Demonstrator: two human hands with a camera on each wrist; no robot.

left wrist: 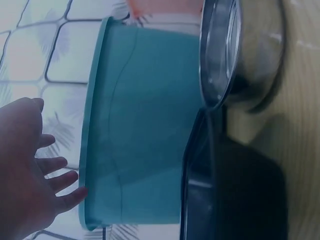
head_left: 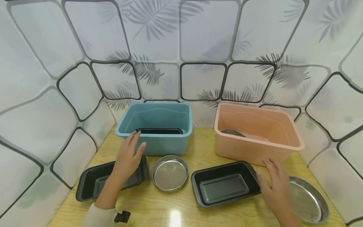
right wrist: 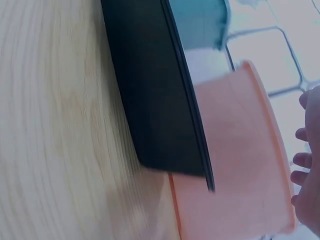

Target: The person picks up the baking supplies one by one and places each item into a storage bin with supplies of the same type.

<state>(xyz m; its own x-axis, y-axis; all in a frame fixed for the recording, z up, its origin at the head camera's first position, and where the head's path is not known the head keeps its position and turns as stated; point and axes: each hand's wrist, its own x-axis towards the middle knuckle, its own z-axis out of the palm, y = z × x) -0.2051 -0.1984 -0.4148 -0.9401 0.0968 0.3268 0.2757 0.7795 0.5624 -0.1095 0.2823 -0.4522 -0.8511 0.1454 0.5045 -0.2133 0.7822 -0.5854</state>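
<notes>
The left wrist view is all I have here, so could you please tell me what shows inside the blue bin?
Observer: The head view shows a black item in the blue bin, mostly hidden by the front wall.
Operator: Thank you; where is the right hand, please?
Observer: In the head view, the right hand appears between a black loaf pan and a shallow round pan.
Operator: Is it holding anything?
Observer: No; the right wrist view shows nothing in its grasp.
</notes>
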